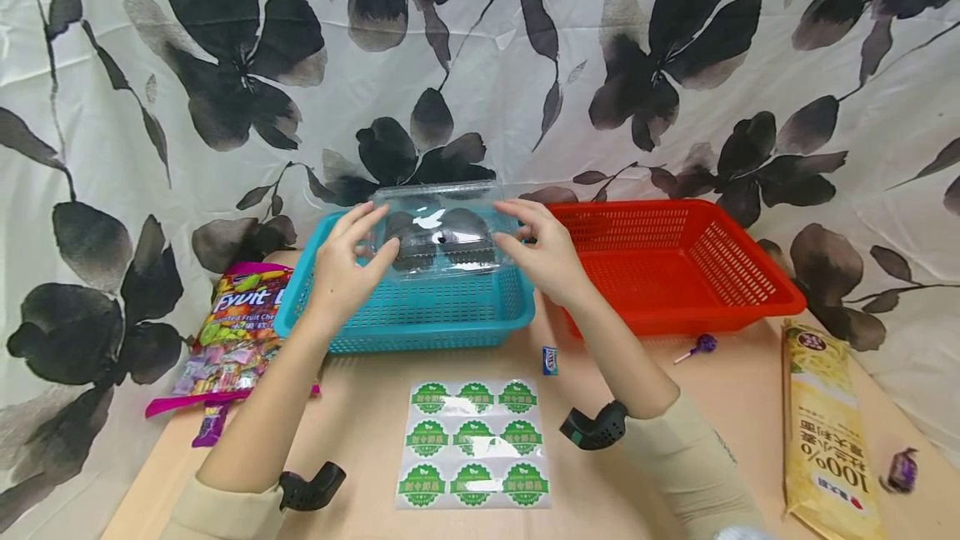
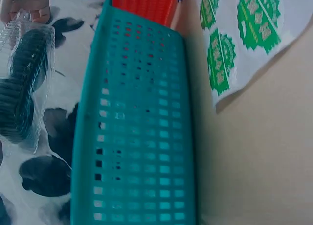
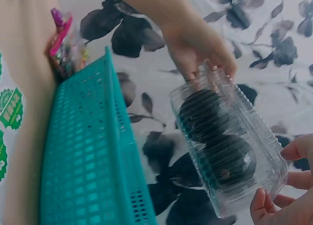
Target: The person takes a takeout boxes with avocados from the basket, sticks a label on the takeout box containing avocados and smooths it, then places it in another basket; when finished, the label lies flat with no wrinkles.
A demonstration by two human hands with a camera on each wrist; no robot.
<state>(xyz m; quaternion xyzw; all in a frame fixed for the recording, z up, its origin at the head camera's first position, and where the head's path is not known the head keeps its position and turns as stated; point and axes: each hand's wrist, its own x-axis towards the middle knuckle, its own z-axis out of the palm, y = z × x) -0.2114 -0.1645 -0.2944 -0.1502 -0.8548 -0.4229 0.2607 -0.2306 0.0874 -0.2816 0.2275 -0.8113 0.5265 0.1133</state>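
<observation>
Left hand (image 1: 347, 263), right hand (image 1: 546, 250) grip box (image 1: 441, 242) ends (gap to blue basket (image 1: 420, 335)).

Left basket (image 1: 420, 333) beside right basket (image 1: 675, 321), clamshell container (image 1: 441, 233) above the left one
Fruit-chew bag (image 1: 232, 340) lies left, sticker sheet (image 1: 474, 445) on the near side, pasta packet (image 1: 828, 432) at right.

"100%" on yellow packet (image 1: 827, 432); "Fruit" on bag (image 1: 238, 336)
</observation>
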